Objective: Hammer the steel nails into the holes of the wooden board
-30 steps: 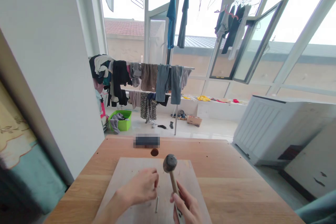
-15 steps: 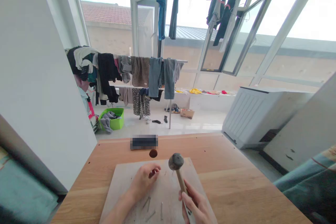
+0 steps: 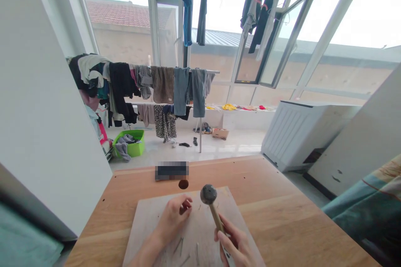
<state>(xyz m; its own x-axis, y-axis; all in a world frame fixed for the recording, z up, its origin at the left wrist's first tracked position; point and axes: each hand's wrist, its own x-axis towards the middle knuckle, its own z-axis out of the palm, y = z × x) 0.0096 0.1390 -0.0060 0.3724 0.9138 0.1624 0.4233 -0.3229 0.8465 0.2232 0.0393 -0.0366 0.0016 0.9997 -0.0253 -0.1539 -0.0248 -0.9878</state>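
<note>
gripping rubber mallet (image 3: pixel 209 194) head-up above pale board (image 3: pixel 144 217), right hand (image 3: pixel 233 240) wrapped round handle (image 3: pixel 216 218), curling left hand (image 3: pixel 173 215) alongside, unable to tell whether pinching anything, near scattered nails (image 3: pixel 197 254), at wood-grain table (image 3: pixel 282 217) facing clothes (image 3: pixel 163 85) on drying rack (image 3: pixel 201 137) and open window (image 3: pixel 283 46).

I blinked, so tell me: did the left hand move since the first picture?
Yes. The left hand moved forward over the board, closer to the dark round spot on the table.
</note>
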